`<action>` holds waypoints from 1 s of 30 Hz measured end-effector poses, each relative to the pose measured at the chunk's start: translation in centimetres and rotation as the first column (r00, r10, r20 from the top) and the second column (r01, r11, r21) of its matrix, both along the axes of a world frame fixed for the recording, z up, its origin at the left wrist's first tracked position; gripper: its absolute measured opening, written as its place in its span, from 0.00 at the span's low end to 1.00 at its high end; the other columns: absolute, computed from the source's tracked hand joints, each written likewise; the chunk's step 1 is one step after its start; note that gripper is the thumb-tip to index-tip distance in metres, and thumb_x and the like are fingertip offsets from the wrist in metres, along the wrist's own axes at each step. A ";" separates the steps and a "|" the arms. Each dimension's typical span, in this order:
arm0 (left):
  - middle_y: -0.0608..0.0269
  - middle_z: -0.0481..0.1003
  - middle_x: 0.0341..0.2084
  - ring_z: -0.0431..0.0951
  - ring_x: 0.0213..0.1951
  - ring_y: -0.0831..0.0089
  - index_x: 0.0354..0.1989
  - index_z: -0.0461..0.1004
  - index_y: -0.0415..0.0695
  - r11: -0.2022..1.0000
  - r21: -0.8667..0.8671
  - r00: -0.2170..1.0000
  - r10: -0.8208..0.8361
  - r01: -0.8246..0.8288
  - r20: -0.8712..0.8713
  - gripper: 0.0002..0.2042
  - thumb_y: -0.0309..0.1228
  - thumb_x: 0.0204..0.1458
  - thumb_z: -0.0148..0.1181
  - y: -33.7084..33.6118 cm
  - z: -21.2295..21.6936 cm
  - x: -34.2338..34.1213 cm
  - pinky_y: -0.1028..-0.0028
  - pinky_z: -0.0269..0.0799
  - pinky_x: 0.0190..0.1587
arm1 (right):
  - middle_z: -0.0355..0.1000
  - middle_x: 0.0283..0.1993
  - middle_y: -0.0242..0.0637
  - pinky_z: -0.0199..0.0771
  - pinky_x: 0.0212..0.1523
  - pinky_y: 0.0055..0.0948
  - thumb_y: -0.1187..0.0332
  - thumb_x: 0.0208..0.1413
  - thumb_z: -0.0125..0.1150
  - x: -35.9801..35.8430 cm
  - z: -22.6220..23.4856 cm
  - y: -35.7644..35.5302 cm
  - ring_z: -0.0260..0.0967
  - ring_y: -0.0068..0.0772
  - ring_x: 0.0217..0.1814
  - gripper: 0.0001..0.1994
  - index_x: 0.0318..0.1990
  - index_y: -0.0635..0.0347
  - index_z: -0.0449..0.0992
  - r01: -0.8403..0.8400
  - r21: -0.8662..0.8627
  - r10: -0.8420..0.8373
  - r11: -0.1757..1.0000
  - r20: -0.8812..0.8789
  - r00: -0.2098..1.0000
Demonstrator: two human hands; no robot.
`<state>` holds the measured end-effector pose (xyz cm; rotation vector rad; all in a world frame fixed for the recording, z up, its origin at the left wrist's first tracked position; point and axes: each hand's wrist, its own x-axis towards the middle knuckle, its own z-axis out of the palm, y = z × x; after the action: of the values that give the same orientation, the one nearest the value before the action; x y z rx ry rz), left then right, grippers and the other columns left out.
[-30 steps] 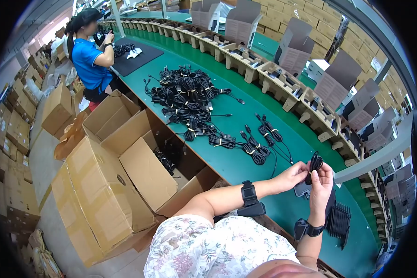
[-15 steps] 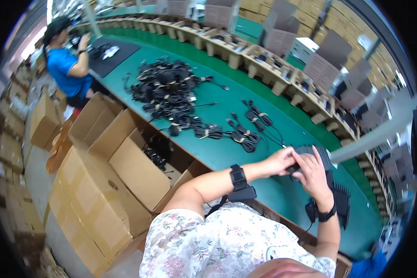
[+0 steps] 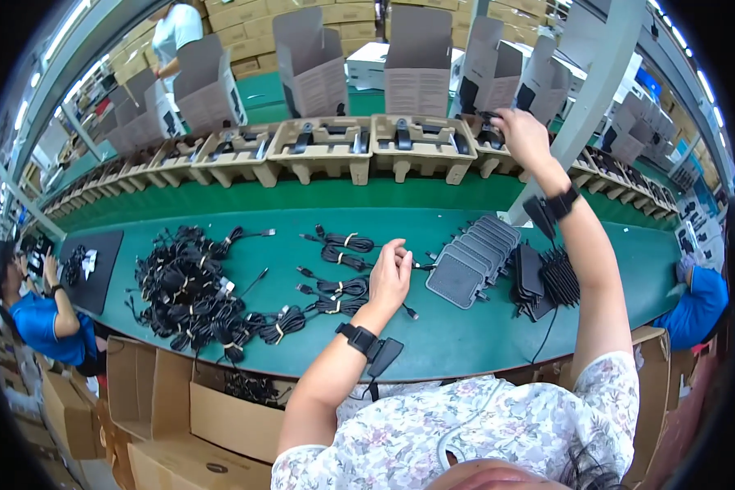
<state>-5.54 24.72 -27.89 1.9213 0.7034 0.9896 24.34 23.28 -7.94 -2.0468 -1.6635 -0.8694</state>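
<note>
My right hand [image 3: 524,135] reaches up to the row of trays, its fingers pinched on a small black part [image 3: 488,117] above a moulded pulp tray [image 3: 492,157]. The part's kind is too small to make out. My left hand [image 3: 390,276] is low over the green table, its fingers curled in; anything inside them is hidden. Beside it on the left lie tied black cables [image 3: 343,288], and a cable plug [image 3: 421,266] shows just right of its fingers. Fanned grey ribbed plates [image 3: 464,265] lie between my hands, with darker black ribbed pieces [image 3: 557,276] to their right.
A big heap of black cables [image 3: 184,286] covers the table's left part. More pulp trays [image 3: 322,153] with upright open boxes [image 3: 419,61] line the far side. A metal post [image 3: 584,122] rises beside my right hand. Cardboard cartons [image 3: 233,420] stand below the near edge; co-workers are at both sides.
The view has swung to face the trays. My hands were together at the grey plates; now the right is up at a tray and the left is beside the cables.
</note>
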 end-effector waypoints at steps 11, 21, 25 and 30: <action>0.59 0.70 0.31 0.72 0.28 0.73 0.49 0.61 0.37 0.998 0.030 0.995 0.050 -0.047 -0.089 0.15 0.28 0.54 0.51 1.1 0.1 -0.3 0.76 0.70 0.27 | 0.73 0.40 0.50 0.70 0.42 0.39 0.59 0.51 0.55 6.9 -3.8 10.8 0.71 0.47 0.44 0.14 0.30 0.64 0.76 0.339 -0.515 -0.476 0.787 -0.158 0.865; 0.58 0.69 0.31 0.71 0.26 0.71 0.48 0.61 0.38 0.998 -0.004 0.994 0.070 -0.070 -0.085 0.16 0.26 0.52 0.53 1.5 0.1 0.1 0.73 0.69 0.26 | 0.72 0.45 0.49 0.66 0.49 0.42 0.62 0.54 0.47 10.5 -13.8 16.1 0.69 0.52 0.47 0.18 0.49 0.61 0.70 0.480 -0.293 -0.562 0.827 -0.431 0.706; 0.58 0.68 0.31 0.71 0.25 0.69 0.48 0.61 0.39 0.997 -0.032 0.993 0.073 -0.076 -0.089 0.16 0.25 0.50 0.53 1.8 0.3 0.3 0.71 0.69 0.26 | 0.71 0.43 0.56 0.67 0.48 0.43 0.58 0.55 0.45 11.5 -13.5 14.0 0.69 0.54 0.45 0.20 0.47 0.66 0.67 0.106 -0.337 -0.248 0.936 -0.413 0.877; 0.58 0.68 0.31 0.71 0.25 0.70 0.48 0.62 0.39 0.996 -0.064 0.992 0.055 -0.063 -0.112 0.16 0.23 0.50 0.52 2.0 0.0 0.5 0.71 0.69 0.26 | 0.71 0.38 0.55 0.68 0.42 0.46 0.67 0.54 0.45 12.7 -14.9 12.9 0.68 0.57 0.43 0.12 0.42 0.63 0.68 0.220 -0.222 -0.280 0.950 -0.285 0.917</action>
<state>-5.00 26.72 -27.84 1.9170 0.8510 0.8896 37.00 36.15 -22.88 -2.4176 -1.3719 -0.4377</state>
